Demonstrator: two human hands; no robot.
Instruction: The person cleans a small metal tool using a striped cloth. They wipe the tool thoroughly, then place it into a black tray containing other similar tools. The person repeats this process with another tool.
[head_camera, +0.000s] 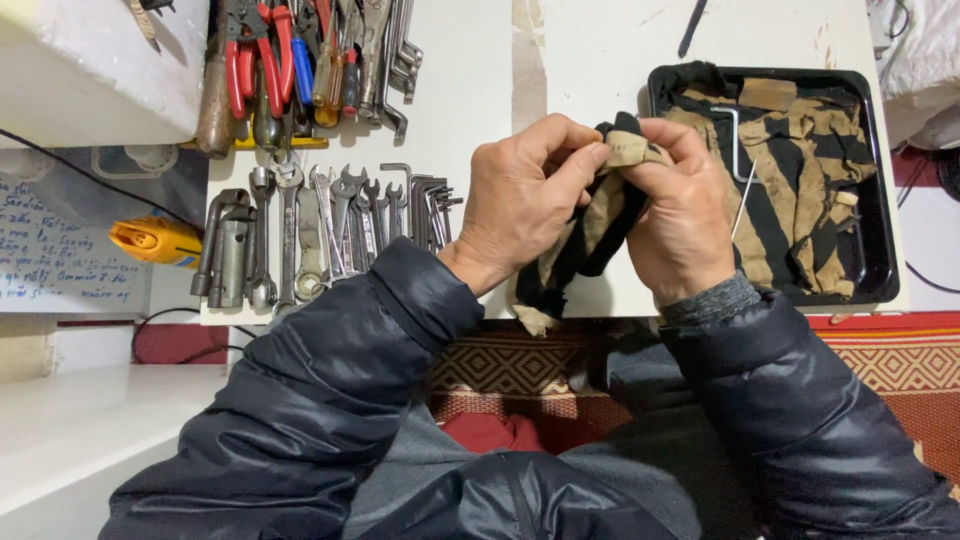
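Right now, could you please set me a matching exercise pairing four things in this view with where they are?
Things:
1. rag
2. tray
3. wrenches
4. pliers

Places:
A. far right on the white table
B. top left, red handles, above the wrenches
C. held between both hands
D. laid in a row to the left of the hands

Pairs: 1-C, 2-A, 3-D, 4-B. The left hand and right hand both pinch the rag.
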